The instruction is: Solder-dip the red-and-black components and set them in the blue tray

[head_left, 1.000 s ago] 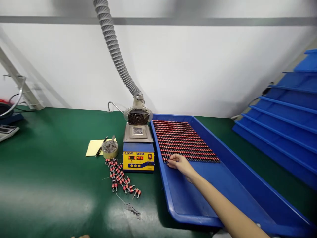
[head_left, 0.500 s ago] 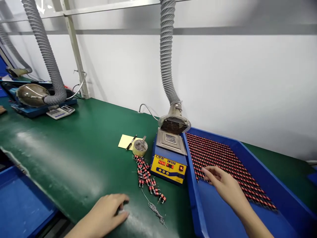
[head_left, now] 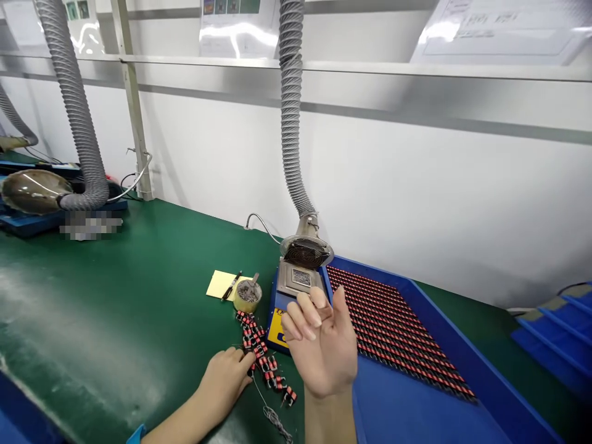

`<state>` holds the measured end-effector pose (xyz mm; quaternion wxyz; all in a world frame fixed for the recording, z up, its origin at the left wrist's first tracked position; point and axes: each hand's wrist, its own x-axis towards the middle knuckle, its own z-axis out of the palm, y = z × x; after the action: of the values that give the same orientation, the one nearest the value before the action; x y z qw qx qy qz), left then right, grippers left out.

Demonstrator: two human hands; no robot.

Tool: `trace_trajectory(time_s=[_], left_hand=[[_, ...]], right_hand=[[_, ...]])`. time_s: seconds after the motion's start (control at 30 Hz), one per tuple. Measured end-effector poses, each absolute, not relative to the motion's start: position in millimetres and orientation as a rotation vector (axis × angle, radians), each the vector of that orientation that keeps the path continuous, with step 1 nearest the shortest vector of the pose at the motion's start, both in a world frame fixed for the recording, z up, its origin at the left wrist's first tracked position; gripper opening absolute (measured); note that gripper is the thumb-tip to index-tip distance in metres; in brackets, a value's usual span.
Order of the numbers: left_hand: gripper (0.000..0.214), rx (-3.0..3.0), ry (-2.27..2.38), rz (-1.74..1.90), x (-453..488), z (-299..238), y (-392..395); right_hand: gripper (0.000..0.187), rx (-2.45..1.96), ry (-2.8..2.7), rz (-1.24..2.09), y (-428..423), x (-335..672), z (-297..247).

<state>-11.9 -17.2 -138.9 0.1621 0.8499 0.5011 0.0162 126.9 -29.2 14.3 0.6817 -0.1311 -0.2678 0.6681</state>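
**Left hand [head_left: 224, 377] at the loose parts [head_left: 256, 349], right hand [head_left: 321, 346] raised and open**

Left hand lies low on the green bench mat [head_left: 115, 290], fingers loosely curled, their tips touching the near edge of the loose parts. These are small red-and-black pieces with pale metal legs, heaped in a rough strip running away from the fingertips. Cannot tell whether any piece is pinched; the fingers hide the contact point. A blue cuff [head_left: 136, 435] shows at the wrist.

Right hand is up off the bench, to the right of the left hand, palm toward the wearer, fingers spread and slightly bent. Nothing in it.

Directly behind the raised hand is a soldering station [head_left: 277, 327], its yellow front mostly blocked from view. Past the left fingertips sit a small round tin of scraps [head_left: 247, 296], a pen [head_left: 231, 285] and a yellow note pad [head_left: 218, 285]. Right of the raised hand is a blue tray [head_left: 444, 327] holding tight rows of similar parts [head_left: 398, 333]. A thin wire tangle [head_left: 276, 424] lies just beyond the near end of the strip. A grey fume hose [head_left: 291, 123] rises above the station.
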Motion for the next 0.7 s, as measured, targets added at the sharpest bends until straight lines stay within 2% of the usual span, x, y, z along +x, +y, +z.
trace_trajectory(time_s=[0.23,0.33,0.53,0.6,0.7], left_hand=[[0.041,2.425,1.311,0.129,-18.9,-137.0,-20.9],[0.030,2.422,1.228,0.196,-25.0,-127.6,-19.5],[0.018,2.354,1.184,0.498,-29.3,-51.9,1.7],[0.019,2.322,1.194,0.671,-25.8,-18.7,5.9],[0.015,2.185,1.066,0.992,-19.1,14.1,3.3]], right_hand=[[0.040,-0.370,-0.627,1.557,-26.6,124.8,3.6],[0.044,-0.364,-0.636,1.582,-27.8,123.7,1.0],[0.051,-0.442,-0.717,1.551,-27.2,120.1,0.1],[0.046,-0.530,-0.792,1.391,-26.6,119.1,-0.9],[0.023,-0.677,-0.967,1.118,-26.8,122.5,-3.4]])
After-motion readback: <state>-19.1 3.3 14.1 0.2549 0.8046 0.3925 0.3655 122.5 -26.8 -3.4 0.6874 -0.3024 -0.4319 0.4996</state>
